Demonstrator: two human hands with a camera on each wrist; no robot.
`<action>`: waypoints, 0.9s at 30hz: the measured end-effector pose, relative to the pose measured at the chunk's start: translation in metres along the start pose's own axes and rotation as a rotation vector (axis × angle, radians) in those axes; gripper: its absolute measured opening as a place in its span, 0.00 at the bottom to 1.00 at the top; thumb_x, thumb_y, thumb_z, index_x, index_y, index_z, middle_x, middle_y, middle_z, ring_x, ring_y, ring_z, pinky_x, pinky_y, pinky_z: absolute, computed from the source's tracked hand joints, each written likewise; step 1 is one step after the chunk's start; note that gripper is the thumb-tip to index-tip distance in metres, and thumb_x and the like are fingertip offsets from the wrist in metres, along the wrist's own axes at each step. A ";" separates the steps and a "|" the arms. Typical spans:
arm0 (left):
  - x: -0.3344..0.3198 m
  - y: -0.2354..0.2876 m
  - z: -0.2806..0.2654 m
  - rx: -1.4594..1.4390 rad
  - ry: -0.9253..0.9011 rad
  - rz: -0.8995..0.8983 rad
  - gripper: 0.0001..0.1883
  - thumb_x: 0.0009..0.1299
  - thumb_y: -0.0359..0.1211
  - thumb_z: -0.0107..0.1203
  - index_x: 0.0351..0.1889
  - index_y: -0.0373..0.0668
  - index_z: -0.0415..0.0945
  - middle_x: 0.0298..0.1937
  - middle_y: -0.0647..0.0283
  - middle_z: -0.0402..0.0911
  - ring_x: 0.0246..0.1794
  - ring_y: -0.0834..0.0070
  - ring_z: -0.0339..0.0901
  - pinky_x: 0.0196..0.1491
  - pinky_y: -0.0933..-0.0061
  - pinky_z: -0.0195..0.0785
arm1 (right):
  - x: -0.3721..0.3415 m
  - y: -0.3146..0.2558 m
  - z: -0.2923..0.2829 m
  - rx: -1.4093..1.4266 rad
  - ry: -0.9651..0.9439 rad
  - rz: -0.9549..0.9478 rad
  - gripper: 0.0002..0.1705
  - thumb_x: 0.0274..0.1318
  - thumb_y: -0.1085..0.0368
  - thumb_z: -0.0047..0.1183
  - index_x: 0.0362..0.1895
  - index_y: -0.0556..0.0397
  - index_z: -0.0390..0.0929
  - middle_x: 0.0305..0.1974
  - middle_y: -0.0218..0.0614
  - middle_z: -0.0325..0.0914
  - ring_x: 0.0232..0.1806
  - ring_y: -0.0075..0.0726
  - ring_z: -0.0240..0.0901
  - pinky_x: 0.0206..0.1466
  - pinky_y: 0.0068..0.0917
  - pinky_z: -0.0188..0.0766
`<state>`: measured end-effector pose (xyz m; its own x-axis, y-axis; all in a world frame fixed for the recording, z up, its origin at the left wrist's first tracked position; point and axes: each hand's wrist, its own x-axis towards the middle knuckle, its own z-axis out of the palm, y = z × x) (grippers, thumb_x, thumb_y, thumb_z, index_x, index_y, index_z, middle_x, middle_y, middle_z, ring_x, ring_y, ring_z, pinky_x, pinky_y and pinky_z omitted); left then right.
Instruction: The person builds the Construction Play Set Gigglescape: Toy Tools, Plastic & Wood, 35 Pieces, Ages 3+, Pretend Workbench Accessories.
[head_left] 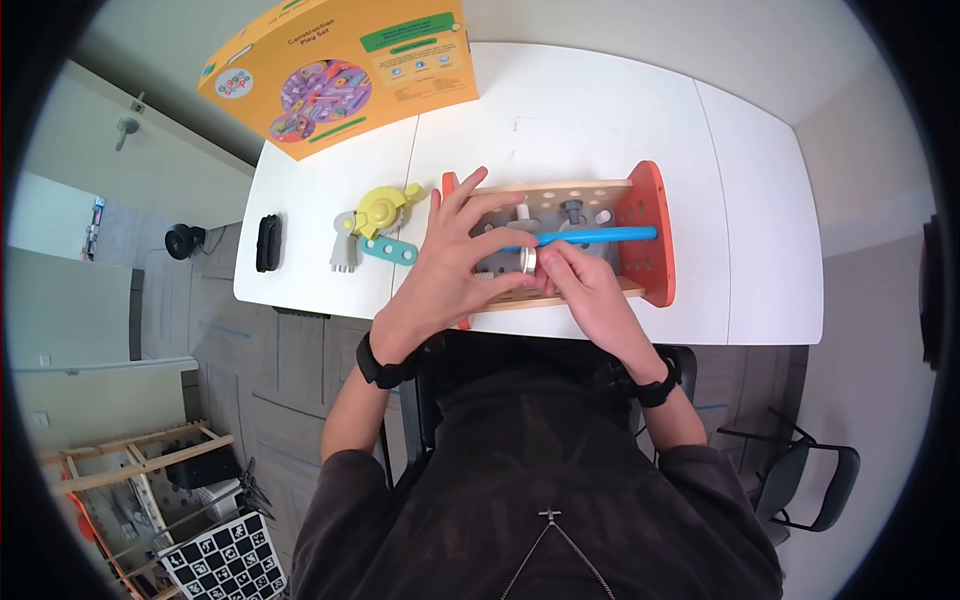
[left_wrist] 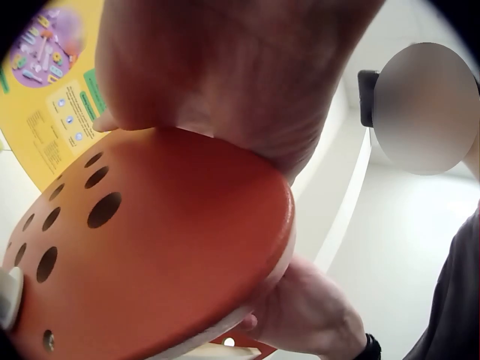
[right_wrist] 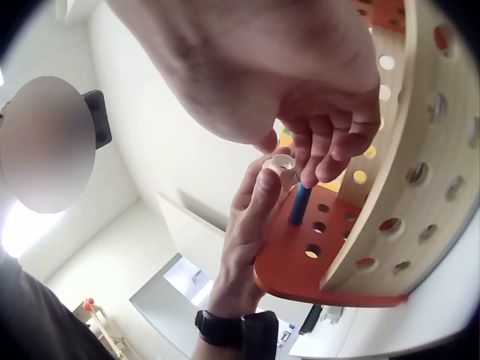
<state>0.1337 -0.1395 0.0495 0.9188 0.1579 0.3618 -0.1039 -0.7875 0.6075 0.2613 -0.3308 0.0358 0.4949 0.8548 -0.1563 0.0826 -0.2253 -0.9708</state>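
A wooden toy toolbox with orange end panels [head_left: 650, 235] and a blue bar handle [head_left: 610, 236] stands at the table's front edge. Over its opening, my left hand [head_left: 440, 260] pinches a small off-white nut [head_left: 528, 260] between thumb and finger, its other fingers spread above the box. From the other side come the curled fingers of my right hand [head_left: 595, 295], thumb and fingertips gripping at the nut's right side. The right wrist view shows the nut's round hole close by the bar. Inside the box lie a grey bolt [head_left: 573, 210] and a white bolt [head_left: 522, 213].
Left of the toolbox lie a yellow and grey toy tool [head_left: 380, 210] and a teal strip with holes [head_left: 388, 250]. Farther left is a black case [head_left: 268, 243]. A large yellow-orange play set box [head_left: 420, 85] stands at the back left of the white table [head_left: 740, 200].
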 end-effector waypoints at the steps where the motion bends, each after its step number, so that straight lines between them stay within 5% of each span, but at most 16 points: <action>1: 0.000 0.000 -0.001 0.009 -0.010 0.002 0.22 0.57 0.40 0.82 0.51 0.56 0.90 0.75 0.66 0.75 0.86 0.48 0.54 0.85 0.40 0.49 | 0.000 0.000 0.000 -0.011 0.004 0.010 0.22 0.83 0.53 0.47 0.55 0.61 0.81 0.37 0.40 0.85 0.41 0.33 0.81 0.49 0.33 0.76; 5: 0.001 -0.001 -0.001 -0.013 -0.032 0.013 0.23 0.56 0.41 0.82 0.51 0.56 0.91 0.77 0.67 0.74 0.87 0.47 0.52 0.85 0.39 0.49 | 0.001 0.004 0.001 -0.013 -0.010 0.000 0.22 0.83 0.52 0.49 0.51 0.61 0.83 0.35 0.34 0.83 0.36 0.26 0.73 0.43 0.28 0.71; 8: -0.002 -0.001 -0.003 0.019 -0.051 0.024 0.28 0.59 0.44 0.81 0.59 0.62 0.88 0.82 0.63 0.66 0.87 0.46 0.51 0.83 0.24 0.39 | 0.002 0.013 0.000 0.091 -0.053 0.012 0.20 0.81 0.54 0.53 0.50 0.61 0.84 0.35 0.30 0.82 0.34 0.22 0.69 0.41 0.26 0.68; 14: -0.012 -0.004 0.006 -0.146 0.120 -0.136 0.45 0.72 0.36 0.70 0.85 0.46 0.58 0.90 0.44 0.43 0.89 0.43 0.43 0.87 0.46 0.40 | 0.003 0.006 0.003 -0.094 0.008 0.014 0.17 0.72 0.58 0.63 0.50 0.60 0.84 0.35 0.32 0.83 0.35 0.26 0.74 0.42 0.30 0.73; 17: -0.018 -0.011 0.021 -0.289 0.313 -0.367 0.41 0.79 0.34 0.61 0.86 0.35 0.51 0.89 0.41 0.41 0.90 0.45 0.40 0.87 0.55 0.42 | 0.002 0.003 0.006 -0.212 0.052 -0.008 0.17 0.69 0.59 0.65 0.50 0.60 0.83 0.35 0.36 0.83 0.35 0.33 0.78 0.44 0.35 0.77; 19: -0.023 -0.010 0.027 -0.341 0.314 -0.465 0.39 0.82 0.37 0.57 0.85 0.33 0.51 0.88 0.40 0.45 0.88 0.47 0.47 0.85 0.55 0.48 | 0.004 0.003 0.007 -0.249 0.056 -0.010 0.16 0.67 0.61 0.65 0.50 0.61 0.83 0.35 0.39 0.83 0.36 0.37 0.79 0.45 0.37 0.78; 22: -0.023 0.005 0.020 -0.462 0.222 -0.670 0.38 0.84 0.41 0.53 0.85 0.33 0.51 0.83 0.40 0.58 0.80 0.51 0.63 0.78 0.56 0.59 | 0.004 0.007 0.008 -0.259 0.017 -0.013 0.17 0.67 0.64 0.67 0.52 0.63 0.81 0.33 0.33 0.80 0.33 0.27 0.74 0.43 0.31 0.77; 25: -0.025 0.012 0.015 -0.455 0.158 -0.765 0.38 0.85 0.46 0.49 0.85 0.35 0.52 0.74 0.41 0.71 0.69 0.53 0.75 0.71 0.58 0.67 | 0.009 0.015 0.008 -0.303 -0.027 -0.038 0.17 0.67 0.64 0.67 0.52 0.64 0.81 0.36 0.38 0.83 0.35 0.33 0.80 0.44 0.34 0.79; 27: -0.025 0.016 0.016 -0.438 0.151 -0.792 0.38 0.85 0.49 0.47 0.85 0.37 0.52 0.69 0.41 0.77 0.65 0.53 0.80 0.68 0.58 0.70 | 0.018 0.011 0.007 -0.338 -0.098 -0.043 0.16 0.66 0.63 0.65 0.48 0.64 0.81 0.37 0.45 0.85 0.40 0.47 0.84 0.47 0.42 0.79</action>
<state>0.1153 -0.1649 0.0390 0.7268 0.6556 -0.2048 0.3719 -0.1249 0.9198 0.2651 -0.3143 0.0206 0.4007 0.9039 -0.1494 0.3910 -0.3162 -0.8644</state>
